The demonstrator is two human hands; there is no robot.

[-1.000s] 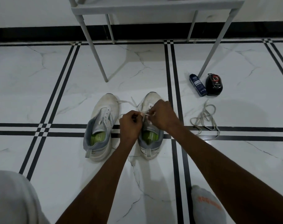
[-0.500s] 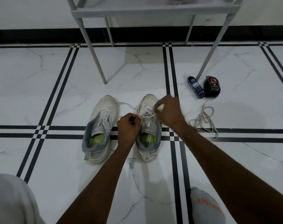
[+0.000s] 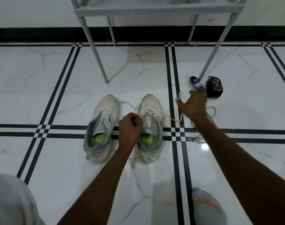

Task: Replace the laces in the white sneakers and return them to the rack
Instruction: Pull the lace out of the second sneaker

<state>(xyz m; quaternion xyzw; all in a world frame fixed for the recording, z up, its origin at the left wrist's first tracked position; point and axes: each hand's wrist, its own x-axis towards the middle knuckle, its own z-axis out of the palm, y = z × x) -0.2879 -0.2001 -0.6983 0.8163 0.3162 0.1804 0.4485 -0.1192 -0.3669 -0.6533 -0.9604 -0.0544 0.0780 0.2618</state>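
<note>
Since half a second ago your right hand [image 3: 193,105] has swung off the right sneaker [image 3: 149,127] out to the right, drawing the lace [image 3: 172,118] through; it's now just short of the blue bottle [image 3: 195,83] and black case [image 3: 214,86]. Left hand [image 3: 130,127] hasn't moved.

Right fingers pinch the lace end up near the tip, other fingers spread loosely. Left fingers are curled tight, clamped on the other run of lace between the two shoes.

Both sneakers sit side by side on the floor [image 3: 57,95], toes toward the rack [image 3: 154,10]. Right one has one cross laced at the bottom eyelets. Left sneaker [image 3: 102,127] has bare eyelets; a lace strand trails over its toe.

Old lace [image 3: 210,111] lies under your right wrist.

Risks, as I judge them:
- Pull too far right and the ends come out uneven, or the left grip slips.
- Your hand is close to the bottle; more swing may knock it over.
- New lace could tangle with the old lace beneath your arm.
- Sneaker may drag sideways, since nothing pins it.
</note>
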